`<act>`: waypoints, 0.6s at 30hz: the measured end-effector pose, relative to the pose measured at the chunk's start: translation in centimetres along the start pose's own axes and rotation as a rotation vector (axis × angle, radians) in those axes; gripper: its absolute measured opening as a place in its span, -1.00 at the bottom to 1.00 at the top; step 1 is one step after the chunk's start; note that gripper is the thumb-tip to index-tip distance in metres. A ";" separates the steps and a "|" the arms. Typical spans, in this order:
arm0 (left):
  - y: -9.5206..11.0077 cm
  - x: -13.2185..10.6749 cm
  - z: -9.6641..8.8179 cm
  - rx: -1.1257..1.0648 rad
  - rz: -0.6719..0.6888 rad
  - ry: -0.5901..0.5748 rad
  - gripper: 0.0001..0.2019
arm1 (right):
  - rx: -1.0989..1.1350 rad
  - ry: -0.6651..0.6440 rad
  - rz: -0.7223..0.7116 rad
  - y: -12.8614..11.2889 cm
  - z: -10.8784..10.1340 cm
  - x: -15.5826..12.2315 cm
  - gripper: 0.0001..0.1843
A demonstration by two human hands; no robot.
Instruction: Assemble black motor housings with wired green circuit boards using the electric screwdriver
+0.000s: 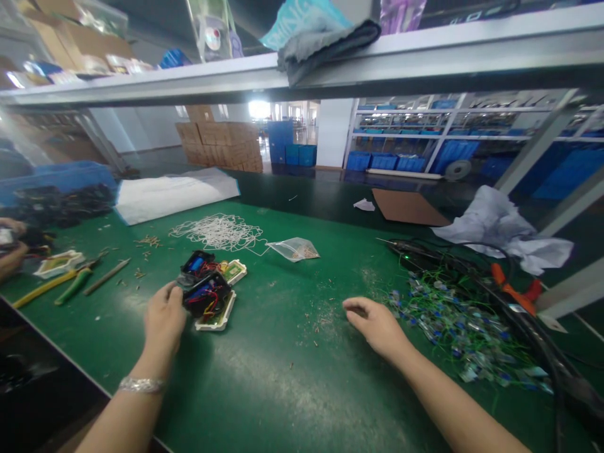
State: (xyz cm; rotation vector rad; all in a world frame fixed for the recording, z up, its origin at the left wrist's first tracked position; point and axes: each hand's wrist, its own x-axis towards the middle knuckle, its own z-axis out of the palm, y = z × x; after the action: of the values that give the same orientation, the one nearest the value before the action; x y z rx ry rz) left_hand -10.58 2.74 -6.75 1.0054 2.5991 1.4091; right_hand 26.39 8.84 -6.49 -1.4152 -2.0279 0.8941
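Note:
My left hand (163,316) rests on the green table (283,377) with its fingers curled against a small black housing with red and blue wires (206,296). That housing lies on a white circuit base (218,316). A second black housing (195,264) and a white base (234,271) sit just behind it. My right hand (372,322) hovers low over the bare table to the right, fingers loosely curled, with nothing in them. A pile of small blue parts with green wires (453,321) lies just right of that hand.
White cords (217,231) and a clear small bag (295,249) lie further back. Yellow-green pliers (56,286) and a thin rod (107,276) sit at the left, near another person's hand (12,255). Black cables and an orange-handled tool (512,289) lie at the right, behind them crumpled paper (500,226).

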 end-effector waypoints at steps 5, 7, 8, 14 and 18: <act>0.9 -4.7 -0.3 0.282 0.403 0.047 -0.57 | -0.301 -0.057 -0.078 -1.3 1.1 5.3 -0.73; 1.3 -6.7 -0.3 0.308 0.542 0.065 -0.60 | -0.399 -0.069 -0.074 -1.2 1.5 6.9 -0.77; 1.6 -7.4 -0.2 0.294 0.624 0.048 -0.63 | -0.443 -0.077 -0.068 -1.1 1.8 7.5 -0.80; 6.1 -7.7 3.3 0.159 1.008 -0.196 -0.75 | -0.626 -0.094 -0.029 -0.7 2.8 8.4 -0.86; 10.8 -6.2 7.7 0.252 1.050 -0.278 -0.74 | -0.668 -0.098 -0.027 -0.8 3.3 8.0 -0.85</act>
State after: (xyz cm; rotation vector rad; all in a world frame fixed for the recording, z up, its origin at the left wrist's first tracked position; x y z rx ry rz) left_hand 2.38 9.27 -4.88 2.5974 2.0773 0.8518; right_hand 20.84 15.43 -7.77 -1.6842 -2.5506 0.2695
